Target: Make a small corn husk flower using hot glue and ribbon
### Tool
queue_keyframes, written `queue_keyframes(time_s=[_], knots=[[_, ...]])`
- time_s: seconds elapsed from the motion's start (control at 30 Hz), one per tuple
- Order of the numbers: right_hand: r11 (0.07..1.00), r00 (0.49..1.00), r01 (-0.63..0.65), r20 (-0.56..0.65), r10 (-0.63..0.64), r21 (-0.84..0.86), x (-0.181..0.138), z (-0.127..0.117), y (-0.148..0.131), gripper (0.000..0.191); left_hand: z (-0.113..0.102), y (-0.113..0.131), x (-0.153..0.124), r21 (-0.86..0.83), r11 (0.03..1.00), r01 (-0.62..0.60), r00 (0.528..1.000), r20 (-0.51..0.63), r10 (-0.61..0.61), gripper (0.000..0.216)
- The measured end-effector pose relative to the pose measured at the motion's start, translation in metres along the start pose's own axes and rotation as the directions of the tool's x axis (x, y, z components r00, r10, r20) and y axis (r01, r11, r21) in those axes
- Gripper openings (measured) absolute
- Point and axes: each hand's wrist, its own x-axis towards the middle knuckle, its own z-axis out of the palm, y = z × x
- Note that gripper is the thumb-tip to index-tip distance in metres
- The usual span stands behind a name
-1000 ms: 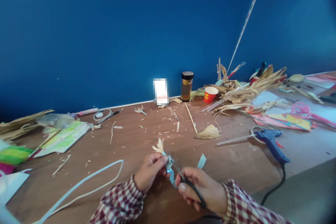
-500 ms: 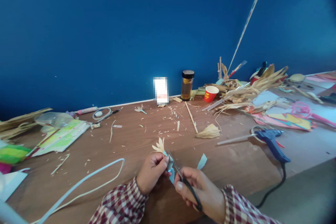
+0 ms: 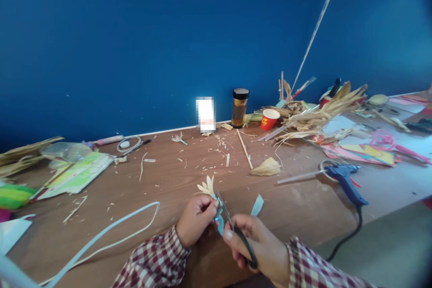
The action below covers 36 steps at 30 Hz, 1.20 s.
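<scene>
Pinched in my left hand (image 3: pixel 198 219) is a small flower (image 3: pixel 206 185) with pale, husk-like petals that point up and away. Light blue paper (image 3: pixel 220 224) wraps its stem, and a loose end hangs below my fingers. My right hand (image 3: pixel 258 240) grips black-handled scissors (image 3: pixel 248 245). Their blades point up and left, against or very near the blue paper just beside my left fingertips; whether they touch it I cannot tell. A separate light blue paper scrap (image 3: pixel 257 205) lies on the table behind my right hand.
A blue glue gun (image 3: pixel 346 180) with its cord lies right. Dried corn husks (image 3: pixel 303 119), a red paper cup (image 3: pixel 270 119) and a dark-lidded jar (image 3: pixel 240 108) stand toward the wall. A white cable (image 3: pixel 111 227) curves at left. Shavings litter the brown table (image 3: pixel 135 209).
The view has shifted slightly. Both hands keep nearly the same pose, with the scissors still at the blue paper on the flower's stem.
</scene>
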Motion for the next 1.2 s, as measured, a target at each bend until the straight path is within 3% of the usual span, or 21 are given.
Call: queue_keyframes(time_s=[0.13,0.47,0.6,0.7,0.9,1.07,1.2], knots=[[0.998,0.998,0.059,-0.014,-0.059,-0.035,0.001,0.002,0.000,0.044,-0.001,0.000,-0.001,-0.012,1.000,-0.022,1.000,0.005,0.023,0.037],[0.999,0.999,0.012,-0.043,-0.014,-0.049,-0.009,-0.010,-0.006,0.038,-0.002,0.003,0.000,-0.019,1.000,-0.025,1.000,-0.013,0.025,0.036],[0.991,0.993,-0.116,0.010,0.116,0.068,-0.013,-0.006,-0.010,0.047,0.000,0.004,-0.002,0.011,0.998,-0.061,0.998,0.014,0.061,0.036],[0.975,0.993,-0.112,0.060,0.102,0.190,-0.007,0.005,-0.005,0.052,0.001,0.001,-0.003,0.031,0.995,-0.093,0.996,0.013,0.092,0.036],[0.977,0.999,-0.007,-0.037,0.015,0.215,0.002,0.016,0.002,0.050,-0.003,-0.001,-0.003,-0.003,0.995,-0.095,0.995,-0.030,0.095,0.034],[0.981,0.993,-0.056,-0.095,0.075,0.185,-0.012,0.006,-0.010,0.046,-0.003,0.006,-0.003,-0.025,0.998,-0.058,0.998,-0.038,0.057,0.035],[0.980,0.992,-0.094,-0.071,0.108,0.175,-0.024,-0.001,-0.016,0.049,0.007,0.012,-0.006,-0.010,0.998,-0.066,0.998,0.010,0.066,0.037]])
